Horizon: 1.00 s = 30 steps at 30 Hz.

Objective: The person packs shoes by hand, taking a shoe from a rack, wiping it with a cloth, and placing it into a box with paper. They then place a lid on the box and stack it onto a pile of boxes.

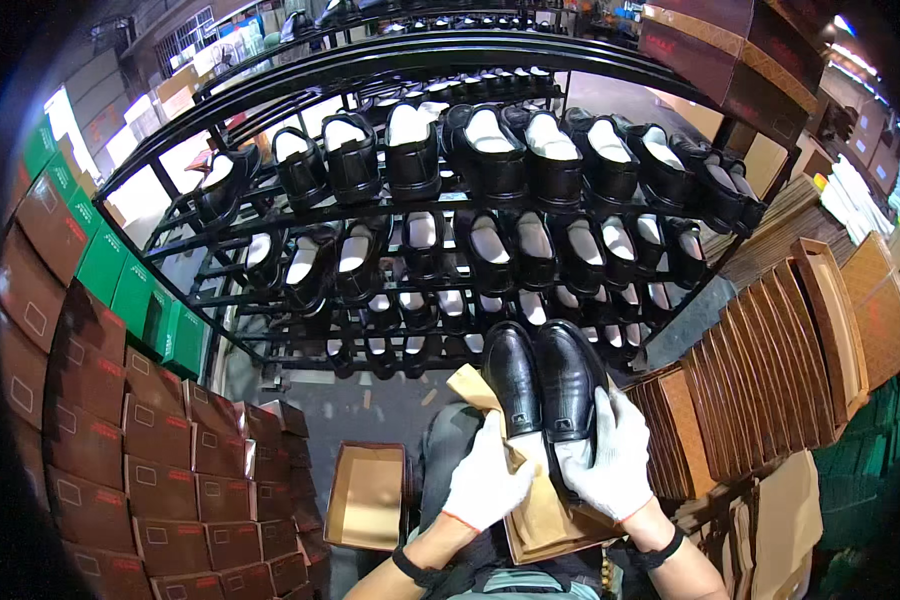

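Two glossy black leather shoes [542,378] lie side by side, toes pointing away from me, over an open brown shoebox [545,520] lined with tan paper [470,385]. My left hand [485,478], in a white glove, grips the heel of the left shoe together with the paper. My right hand [610,455], also gloved, wraps around the heel and side of the right shoe. Both forearms come in from the lower edge, and each wrist carries a black band.
A black metal rack [450,215] ahead carries rows of black shoes stuffed with white paper. Stacked brown and green shoeboxes [100,400] fill the left. An open empty brown box [367,495] sits on the floor. Flat brown box lids [770,360] lean in rows at right.
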Motion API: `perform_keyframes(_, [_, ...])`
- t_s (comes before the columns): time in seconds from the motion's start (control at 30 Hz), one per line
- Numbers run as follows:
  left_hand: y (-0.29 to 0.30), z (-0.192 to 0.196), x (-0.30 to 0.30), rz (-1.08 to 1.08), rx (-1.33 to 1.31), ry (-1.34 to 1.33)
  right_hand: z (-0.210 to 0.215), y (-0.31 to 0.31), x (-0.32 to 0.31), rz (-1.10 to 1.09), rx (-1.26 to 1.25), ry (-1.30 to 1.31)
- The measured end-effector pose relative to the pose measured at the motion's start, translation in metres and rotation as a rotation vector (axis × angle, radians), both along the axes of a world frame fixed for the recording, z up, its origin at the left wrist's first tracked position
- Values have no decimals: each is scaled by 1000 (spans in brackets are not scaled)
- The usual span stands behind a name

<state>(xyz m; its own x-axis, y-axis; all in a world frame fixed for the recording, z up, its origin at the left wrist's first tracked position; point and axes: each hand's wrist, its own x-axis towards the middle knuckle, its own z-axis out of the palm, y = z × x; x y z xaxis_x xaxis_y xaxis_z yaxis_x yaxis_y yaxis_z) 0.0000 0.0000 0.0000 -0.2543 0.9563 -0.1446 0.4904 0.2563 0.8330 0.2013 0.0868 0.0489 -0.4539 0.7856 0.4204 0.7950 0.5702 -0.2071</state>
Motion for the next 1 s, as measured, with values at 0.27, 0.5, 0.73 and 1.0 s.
perform_keyframes(0.27, [40, 9, -10, 37, 154, 339, 19, 50, -17, 1, -536, 42])
perform_keyframes(0.5, [39, -15, -35, 49, 366, 448, 17, 64, -21, 25, -654, 87])
perform_keyframes(0.73, [22, 13, -37, 11, 548, 471, 9, 32, 2, 108, -911, 1348])
perform_keyframes(1.0, [-18, -34, 59, -206, 170, 823, 41, 27, 135, 52, -1233, 1428])
